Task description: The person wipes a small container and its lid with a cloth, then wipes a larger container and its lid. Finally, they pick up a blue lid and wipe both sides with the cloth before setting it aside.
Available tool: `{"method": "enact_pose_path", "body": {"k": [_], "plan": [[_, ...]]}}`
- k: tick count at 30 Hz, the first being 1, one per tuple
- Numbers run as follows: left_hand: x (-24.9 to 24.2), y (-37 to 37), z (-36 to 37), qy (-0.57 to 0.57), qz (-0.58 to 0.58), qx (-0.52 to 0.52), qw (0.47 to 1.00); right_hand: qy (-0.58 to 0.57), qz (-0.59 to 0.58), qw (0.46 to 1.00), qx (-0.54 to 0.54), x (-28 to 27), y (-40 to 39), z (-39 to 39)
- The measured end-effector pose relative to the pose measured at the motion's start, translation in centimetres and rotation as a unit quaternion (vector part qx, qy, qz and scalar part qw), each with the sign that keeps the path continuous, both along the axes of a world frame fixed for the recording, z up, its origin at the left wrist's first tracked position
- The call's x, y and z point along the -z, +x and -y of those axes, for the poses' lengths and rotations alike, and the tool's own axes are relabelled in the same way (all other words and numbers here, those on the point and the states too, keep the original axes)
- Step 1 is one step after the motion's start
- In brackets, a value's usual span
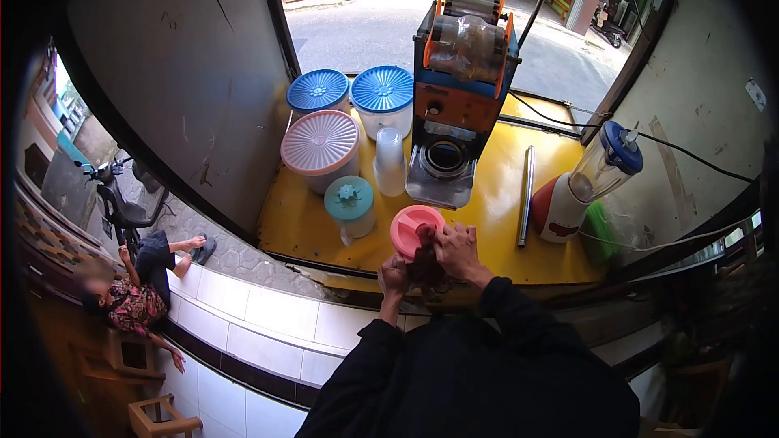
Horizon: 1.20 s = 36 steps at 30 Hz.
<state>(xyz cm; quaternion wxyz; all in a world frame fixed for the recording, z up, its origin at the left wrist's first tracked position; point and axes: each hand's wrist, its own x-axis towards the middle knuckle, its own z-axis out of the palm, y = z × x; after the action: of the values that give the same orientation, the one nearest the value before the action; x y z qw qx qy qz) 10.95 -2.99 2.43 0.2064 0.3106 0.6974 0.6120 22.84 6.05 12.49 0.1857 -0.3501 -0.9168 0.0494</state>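
Your left hand (393, 275) has its grip closed on a round pink plastic lid (408, 225), near edge. Your right hand (457, 251) grips a crumpled dark-red cloth (424, 262) against it.

At the far left corner of the counter (487, 255) stand tubs (320, 144), a jug (347, 209) before them; cups (390, 169) left of the sealer (458, 105); rod (527, 195), then blender (560, 209), toward the right edge; jar (406, 231) by the front edge.

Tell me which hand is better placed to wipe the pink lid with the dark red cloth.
The right hand, most likely: it appears to grip the dark red cloth up at the near edge of the pink lid. The left hand sits lower, by the lid's near left side.
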Motion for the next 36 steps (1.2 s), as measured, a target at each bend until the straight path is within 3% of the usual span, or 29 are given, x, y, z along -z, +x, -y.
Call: {"method": "enact_pose_path", "body": {"k": [4, 6, 8, 9, 10, 11, 12, 13, 14, 17, 21, 25, 33, 36], "plan": [[-0.8, -0.2, 0.4, -0.04, -0.034, 0.0, 0.999, 0.015, -0.039, 0.999, -0.001, 1.0, 3.4, 2.2], [-1.2, -0.4, 0.3, -0.045, -0.037, 0.009, 0.998, -0.012, -0.004, 1.0, 0.012, 2.5, 5.7, 2.9], [0.0, -0.8, 0.3, -0.031, -0.055, 0.02, 0.998, -0.139, 0.001, 0.99, -0.012, 5.7, 8.4, 3.8], [1.8, -1.5, 0.4, -0.001, -0.051, 0.046, 0.998, -0.195, -0.053, 0.979, 0.004, 6.4, 9.0, 4.2], [3.3, -2.3, 0.5, -0.055, -0.078, 0.054, 0.994, -0.248, -0.108, 0.962, 0.032, 7.1, 10.0, 4.8], [2.9, -2.6, 0.6, 0.03, -0.179, 0.086, 0.98, -0.263, -0.141, 0.953, 0.056, 8.9, 10.8, 5.1], [6.0, -3.5, 0.0, -0.024, -0.134, 0.073, 0.988, -0.272, -0.18, 0.941, 0.089, 10.4, 11.3, 5.1], [0.6, -2.7, 0.2, -0.011, 0.0, 0.118, 0.993, -0.275, -0.219, 0.93, 0.104, 10.7, 11.4, 5.5], [-0.4, -2.3, 0.1, 0.026, 0.151, 0.089, 0.984, -0.277, -0.258, 0.918, 0.115, 10.9, 11.5, 5.6], [-2.0, -2.9, -0.3, -0.095, 0.05, 0.083, 0.991, -0.326, -0.32, 0.871, 0.182, 10.5, 12.2, 6.2], [-3.1, -3.5, -0.9, -0.117, 0.115, 0.113, 0.98, -0.389, -0.328, 0.841, 0.186, 9.7, 12.9, 6.5], [-4.3, -2.4, -1.3, -0.21, 0.056, 0.059, 0.974, -0.415, -0.31, 0.834, 0.188, 10.7, 13.3, 6.3], [-3.7, -0.5, -1.7, -0.138, 0.081, -0.029, 0.987, -0.452, -0.23, 0.838, 0.203, 10.9, 13.9, 5.8], [-4.4, 0.2, -1.6, -0.108, 0.104, -0.068, 0.986, -0.425, -0.262, 0.841, 0.208, 13.4, 13.8, 5.5]]}}
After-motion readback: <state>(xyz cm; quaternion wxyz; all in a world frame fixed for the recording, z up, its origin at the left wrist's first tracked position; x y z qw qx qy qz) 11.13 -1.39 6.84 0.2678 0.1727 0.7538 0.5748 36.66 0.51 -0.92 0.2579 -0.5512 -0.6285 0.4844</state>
